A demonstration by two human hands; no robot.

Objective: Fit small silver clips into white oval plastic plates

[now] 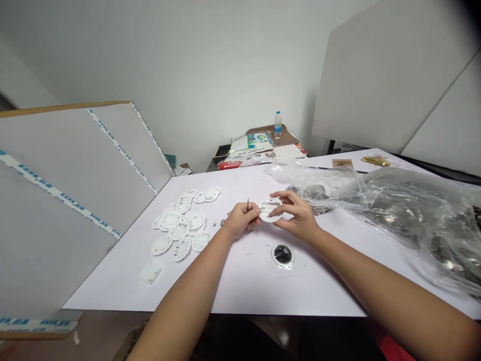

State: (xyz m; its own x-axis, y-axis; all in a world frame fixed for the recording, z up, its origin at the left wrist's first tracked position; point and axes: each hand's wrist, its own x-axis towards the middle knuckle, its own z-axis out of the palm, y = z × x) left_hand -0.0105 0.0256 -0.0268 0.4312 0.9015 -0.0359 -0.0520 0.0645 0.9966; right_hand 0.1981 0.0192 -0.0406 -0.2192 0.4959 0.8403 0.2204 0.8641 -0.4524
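My right hand (295, 213) grips a round white plastic battery housing (270, 209) by its edge, fingers bent around it and its slotted side showing. My left hand (240, 220) is closed, with a thin dark pointed tool (248, 203) sticking up from it; its kind is unclear. The left thumb meets the housing's left edge. Small metal parts (222, 222) lie beside and partly behind the left hand. Further left, a heap of similar white housings (178, 228) spreads over the table. Below my hands rests a round dark disc with a pale rim (282, 254) on clear film.
Clear plastic bags of metal parts (406, 215) cover the table's right side. A white rectangular piece (150, 273) lies at front left. White panels (75, 200) stand along the left. Behind are a water bottle (277, 125), papers (251, 144) and golden strips (376, 160).
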